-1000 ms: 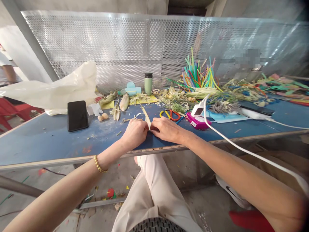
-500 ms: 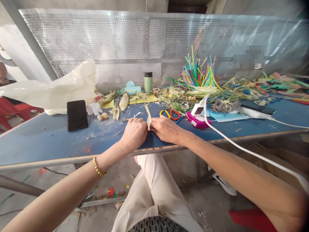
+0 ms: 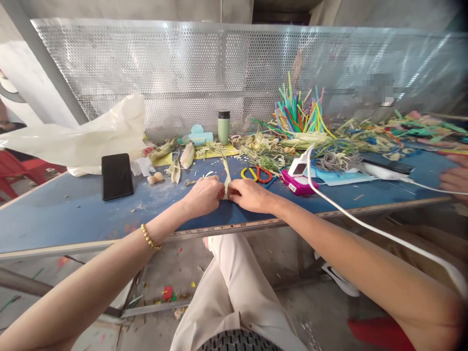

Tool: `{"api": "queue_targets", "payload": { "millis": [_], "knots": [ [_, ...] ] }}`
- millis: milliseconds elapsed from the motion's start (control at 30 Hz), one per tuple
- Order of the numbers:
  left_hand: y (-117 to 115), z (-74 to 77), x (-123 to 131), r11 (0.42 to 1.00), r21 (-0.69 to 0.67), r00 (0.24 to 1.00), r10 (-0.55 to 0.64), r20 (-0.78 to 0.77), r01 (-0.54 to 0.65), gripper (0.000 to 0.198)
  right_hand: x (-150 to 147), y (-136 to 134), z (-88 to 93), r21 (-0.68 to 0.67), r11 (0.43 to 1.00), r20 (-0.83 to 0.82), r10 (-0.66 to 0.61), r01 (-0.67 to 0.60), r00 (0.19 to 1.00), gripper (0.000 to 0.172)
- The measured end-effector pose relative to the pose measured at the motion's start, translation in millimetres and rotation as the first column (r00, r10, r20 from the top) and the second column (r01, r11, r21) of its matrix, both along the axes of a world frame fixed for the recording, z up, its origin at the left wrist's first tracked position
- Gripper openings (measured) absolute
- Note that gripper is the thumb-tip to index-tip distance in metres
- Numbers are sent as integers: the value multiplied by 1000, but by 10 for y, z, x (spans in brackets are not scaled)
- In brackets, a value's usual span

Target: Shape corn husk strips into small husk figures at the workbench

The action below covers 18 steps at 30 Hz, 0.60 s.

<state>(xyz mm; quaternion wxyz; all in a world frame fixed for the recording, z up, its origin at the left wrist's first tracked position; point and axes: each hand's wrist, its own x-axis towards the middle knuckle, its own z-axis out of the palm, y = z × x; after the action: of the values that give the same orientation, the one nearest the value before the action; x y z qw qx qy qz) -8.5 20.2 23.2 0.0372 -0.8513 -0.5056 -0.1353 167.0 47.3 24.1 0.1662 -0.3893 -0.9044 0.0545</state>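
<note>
Both my grips are closed on one pale narrow dried leaf strip (image 3: 227,175): my left hand (image 3: 204,195) and right hand (image 3: 248,194) pinch its lower end from either side, knuckles nearly touching, and the strip stands tilted away from me over the near middle of the blue-topped counter (image 3: 73,214). Just beyond my right hand lie red and yellow plastic loops (image 3: 258,173) and a pink-and-white small device (image 3: 299,178), with a white cable (image 3: 365,226) trailing off the counter edge. A black flat phone (image 3: 116,175) lies well to the left, a green cylindrical flask (image 3: 224,126) stands at the back, and another person's hand (image 3: 455,178) shows at the far right.
</note>
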Motion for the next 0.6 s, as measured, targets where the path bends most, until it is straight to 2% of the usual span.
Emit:
{"api": "queue_targets", "payload": {
  "millis": [133,267,400,600],
  "knots": [
    [58,115,39,994,-102,996,24,-80,-32,28,-37,31,54,-154,984,-26,-99,94,995,5],
    [86,215,80,984,-167,989,43,-141,-66,25,-61,85,107,-313,942,-17,-131,119,991,8],
    [117,290,124,969,-214,979,83,-185,-123,25,-85,128,155,-407,910,-23,-101,83,995,7],
    [198,361,214,960,-256,964,44,-264,-114,28,-100,199,133,-486,873,-44,-76,45,996,5]
  ]
}}
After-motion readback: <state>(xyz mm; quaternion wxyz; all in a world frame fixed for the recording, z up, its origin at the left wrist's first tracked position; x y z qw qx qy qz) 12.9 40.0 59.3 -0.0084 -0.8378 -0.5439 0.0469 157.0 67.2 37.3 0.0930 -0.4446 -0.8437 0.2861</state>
